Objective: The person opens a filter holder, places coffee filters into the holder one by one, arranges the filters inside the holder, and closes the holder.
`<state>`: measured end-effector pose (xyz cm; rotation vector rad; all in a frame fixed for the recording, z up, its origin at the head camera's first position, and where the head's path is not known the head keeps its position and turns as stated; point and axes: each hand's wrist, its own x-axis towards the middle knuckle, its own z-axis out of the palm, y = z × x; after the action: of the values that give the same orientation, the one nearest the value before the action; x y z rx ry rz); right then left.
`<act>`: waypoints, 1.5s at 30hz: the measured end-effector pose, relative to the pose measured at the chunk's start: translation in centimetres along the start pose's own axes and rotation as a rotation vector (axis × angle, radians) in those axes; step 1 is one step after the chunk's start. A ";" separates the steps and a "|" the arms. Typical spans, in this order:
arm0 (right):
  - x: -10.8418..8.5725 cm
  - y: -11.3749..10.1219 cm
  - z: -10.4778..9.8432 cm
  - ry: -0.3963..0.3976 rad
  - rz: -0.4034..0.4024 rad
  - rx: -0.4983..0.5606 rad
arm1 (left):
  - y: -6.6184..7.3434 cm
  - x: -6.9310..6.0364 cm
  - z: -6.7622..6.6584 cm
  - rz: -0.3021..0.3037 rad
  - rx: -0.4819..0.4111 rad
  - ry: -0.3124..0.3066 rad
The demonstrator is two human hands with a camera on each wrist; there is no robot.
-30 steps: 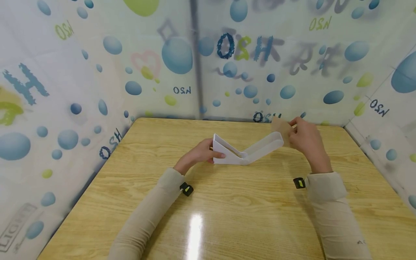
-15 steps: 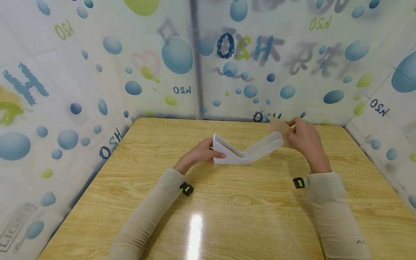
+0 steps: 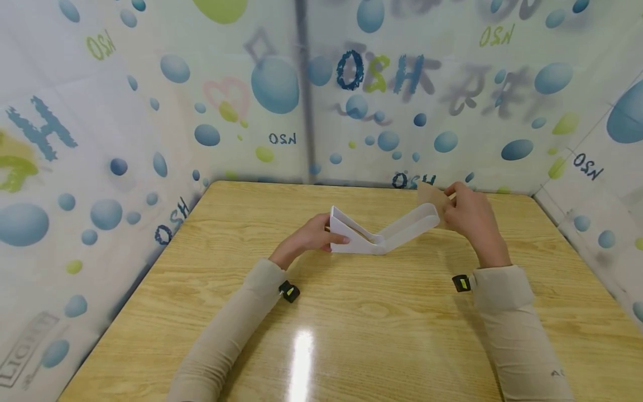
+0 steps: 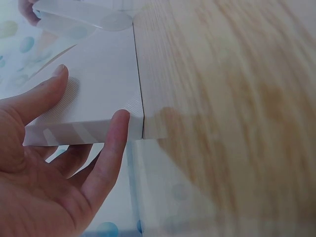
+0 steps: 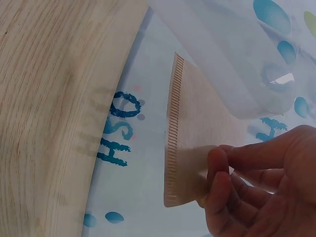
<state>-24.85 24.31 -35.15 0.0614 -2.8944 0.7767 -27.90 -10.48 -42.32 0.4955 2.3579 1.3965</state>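
Observation:
A white wedge-shaped coffee filter case (image 3: 358, 243) stands on the table, its hinged translucent lid (image 3: 409, 231) swung out to the right. My left hand (image 3: 312, 234) grips the case's left end, thumb on the near side; the left wrist view shows fingers around the end wall of the case (image 4: 106, 74). To the right, my right hand (image 3: 474, 215) pinches a brown paper coffee filter (image 3: 431, 194) by its edge, above the table and behind the lid's tip. The crimped seam of the filter (image 5: 192, 108) shows in the right wrist view. Strips of brown show inside the case.
The wooden table (image 3: 392, 324) extends around both hands, with a light reflection near the front. Patterned curtains (image 3: 331, 123) surround its back and sides. A small black device (image 3: 288, 291) is on the left wrist and a similar black device (image 3: 461, 283) on the right.
My right hand and the filter have shifted very slightly left, toward the lid's tip. The left hand and the case look unmoved.

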 end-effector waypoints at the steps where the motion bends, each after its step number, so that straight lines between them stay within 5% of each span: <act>1: 0.0 0.0 0.0 0.001 0.000 0.000 | 0.0 0.0 0.0 0.000 -0.001 -0.001; 45: -0.3 -1.0 0.8 0.089 -0.098 -0.028 | -0.2 0.0 0.0 0.003 -0.007 0.001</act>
<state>-24.55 23.09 -35.42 0.1609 -2.7944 0.7031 -27.89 -10.55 -42.54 0.4960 2.3534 1.4063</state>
